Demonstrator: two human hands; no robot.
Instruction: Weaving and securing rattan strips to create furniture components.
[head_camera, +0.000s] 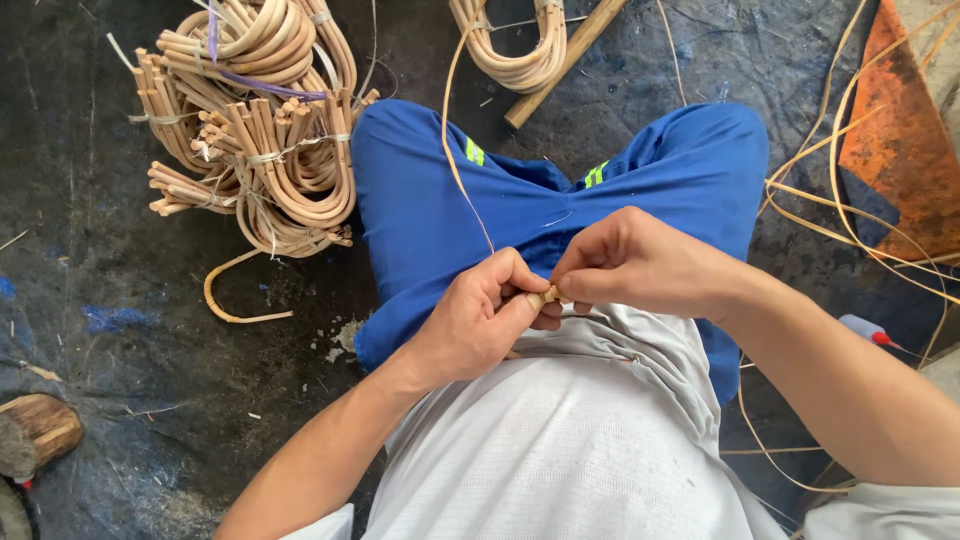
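I'm sitting on the floor (120, 400) with both hands together over my lap. My left hand (478, 322) and my right hand (630, 262) meet on a small rattan piece (548, 295), a short pale stub whose end shows just between my thumbs. The fingers of my left hand are curled and pressed onto it from below and the left, while the fingers of my right pinch it from above and the right; most of it is hidden inside the two grips. A thin rattan strand (458, 170) runs up from my left fingers, over my blue trousers (420, 210), toward the top. Bundles of bent rattan (260, 140) lie well apart, beyond my left knee.
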